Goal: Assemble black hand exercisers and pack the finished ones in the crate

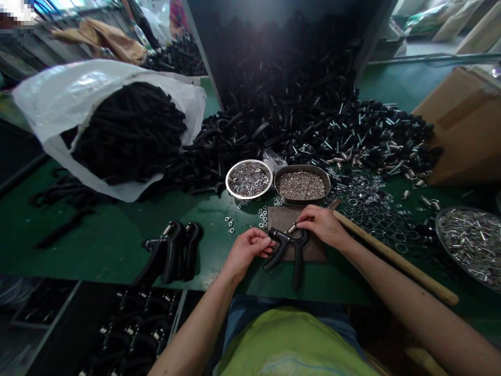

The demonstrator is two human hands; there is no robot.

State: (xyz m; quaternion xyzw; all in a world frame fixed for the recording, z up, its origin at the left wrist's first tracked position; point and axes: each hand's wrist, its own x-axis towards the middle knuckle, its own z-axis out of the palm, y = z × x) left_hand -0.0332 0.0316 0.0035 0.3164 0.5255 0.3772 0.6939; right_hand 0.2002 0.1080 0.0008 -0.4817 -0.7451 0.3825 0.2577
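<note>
On a flat brown plate [315,255] lies a black hand grip exerciser [298,261], its two handles spread toward me. A metal coil spring [290,228] sits at its top. My right hand [323,224] is closed, with thumb and forefinger pinching the spring's right end. From the other side my left hand [250,248] reaches in with curled fingers closed at the exerciser's left end. Whatever small part those fingers pinch is hidden. Several similar exercisers [172,256] stand together to the left, a spring visible on one.
Behind the plate are a round bowl of washers [228,185] and an oval tin of small metal parts [303,200]. A wooden-handled tool [395,256] lies right, near loose rings and a basin of pins [440,230]. Black parts spill from a white sack [50,115]; a cardboard box [465,125] stands right.
</note>
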